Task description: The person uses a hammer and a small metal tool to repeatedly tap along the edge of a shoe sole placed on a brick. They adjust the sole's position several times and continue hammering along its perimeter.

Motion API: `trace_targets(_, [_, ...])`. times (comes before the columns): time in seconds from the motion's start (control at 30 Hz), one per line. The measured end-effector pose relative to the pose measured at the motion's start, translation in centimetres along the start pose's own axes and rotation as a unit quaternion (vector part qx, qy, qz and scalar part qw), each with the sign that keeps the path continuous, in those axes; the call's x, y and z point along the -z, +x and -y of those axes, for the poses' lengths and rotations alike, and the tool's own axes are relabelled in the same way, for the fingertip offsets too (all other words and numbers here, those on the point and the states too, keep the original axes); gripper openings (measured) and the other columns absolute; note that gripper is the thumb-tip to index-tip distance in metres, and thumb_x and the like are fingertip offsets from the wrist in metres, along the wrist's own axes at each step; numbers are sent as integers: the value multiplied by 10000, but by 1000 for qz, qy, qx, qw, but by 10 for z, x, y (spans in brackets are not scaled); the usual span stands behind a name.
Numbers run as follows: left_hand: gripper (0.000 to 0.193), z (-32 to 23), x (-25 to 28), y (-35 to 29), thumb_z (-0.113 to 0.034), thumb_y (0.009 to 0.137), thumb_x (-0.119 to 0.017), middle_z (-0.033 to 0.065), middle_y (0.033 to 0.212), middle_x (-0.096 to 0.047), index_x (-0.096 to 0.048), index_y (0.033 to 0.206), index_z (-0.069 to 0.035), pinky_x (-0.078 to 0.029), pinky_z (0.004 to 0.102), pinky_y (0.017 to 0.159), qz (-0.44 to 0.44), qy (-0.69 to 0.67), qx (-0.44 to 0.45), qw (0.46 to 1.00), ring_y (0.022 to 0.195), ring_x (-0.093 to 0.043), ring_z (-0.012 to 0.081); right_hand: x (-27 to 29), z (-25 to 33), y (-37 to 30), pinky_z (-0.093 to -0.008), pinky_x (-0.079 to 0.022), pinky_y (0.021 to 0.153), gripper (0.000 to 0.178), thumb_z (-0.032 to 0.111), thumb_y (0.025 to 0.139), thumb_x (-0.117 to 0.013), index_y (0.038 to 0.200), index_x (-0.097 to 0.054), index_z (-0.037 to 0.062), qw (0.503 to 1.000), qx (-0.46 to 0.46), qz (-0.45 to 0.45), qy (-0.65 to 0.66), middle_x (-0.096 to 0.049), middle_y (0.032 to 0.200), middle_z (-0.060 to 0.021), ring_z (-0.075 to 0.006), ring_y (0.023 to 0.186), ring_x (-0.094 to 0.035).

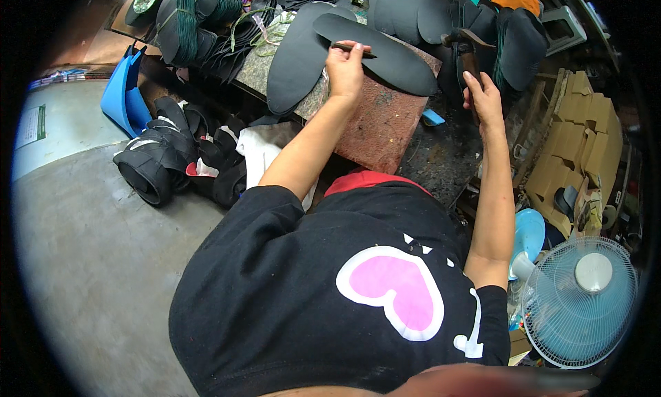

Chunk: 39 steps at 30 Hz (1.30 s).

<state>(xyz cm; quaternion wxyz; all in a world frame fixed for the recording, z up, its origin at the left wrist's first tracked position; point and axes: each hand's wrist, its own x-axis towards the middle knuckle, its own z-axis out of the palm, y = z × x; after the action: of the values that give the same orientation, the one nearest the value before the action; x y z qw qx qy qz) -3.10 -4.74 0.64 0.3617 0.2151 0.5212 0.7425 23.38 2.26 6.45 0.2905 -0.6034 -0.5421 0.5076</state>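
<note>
My left hand (345, 73) pinches a slim dark punch (365, 54) just over a black sole piece (403, 67). That sole piece lies at a slant across the work slab, partly over another black sole piece (292, 70). To the right, my right hand (485, 102) is wrapped round the wooden handle of a hammer (468, 58). The hammer is raised, its head pointing away from me, beside the bundled sole pieces. Under the soles, the reddish-brown slab (379, 132) shows at its near end.
Bundles of black soles tied with green string (186, 29) stand at the far left, with more (520, 46) at the far right. Black straps (162, 153) hang in a heap by a blue sheet (125, 98). A fan (578, 301) and cardboard boxes (568, 149) stand at my right.
</note>
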Motion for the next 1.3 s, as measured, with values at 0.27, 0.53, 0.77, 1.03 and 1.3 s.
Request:
trace_targets(0.27, [85,-1,-25,-33,-51,975,-566,147,984,-697,-521,1042,-25,-507,268,763,81,4,65,995,829,-626,130,-31,9,-11,-391,-499,722,700,600,902,-556,1312,-561,33,950,12,-30,-310,-695,906,-154,-248,847,-677])
trace_targets(0.53, [72,1,-34,-39,-66,977,-567,125,973,-703,-532,1039,-58,-457,207,631,40,-73,118,989,734,-598,101,-38,29,-39,-488,-511,809,500,569,920,-539,1193,-628,160,910,135,-70,-385,-708,1000,-187,-403,956,-670])
trace_targets(0.77, [127,-26,-12,-20,-79,942,-621,124,943,-715,-566,1012,11,-540,266,749,242,192,89,947,835,-693,166,-47,13,-41,-472,-543,742,406,491,968,-504,1220,-594,185,874,206,-73,-434,-718,981,-153,-384,876,-691])
trace_targets(1.03, [148,-44,-10,29,-111,908,-688,77,841,-712,-629,949,19,-550,226,625,81,147,-98,981,766,-673,93,-44,14,-38,-476,-540,767,414,505,961,-511,1232,-594,203,881,184,-59,-432,-719,990,-155,-383,894,-692])
trace_targets(1.3, [215,-35,12,85,-103,903,-686,134,841,-660,-590,1014,55,-605,301,548,136,246,112,953,671,-696,198,-42,15,-36,-482,-529,800,424,510,961,-505,1235,-595,199,886,166,-56,-429,-718,989,-167,-390,925,-687])
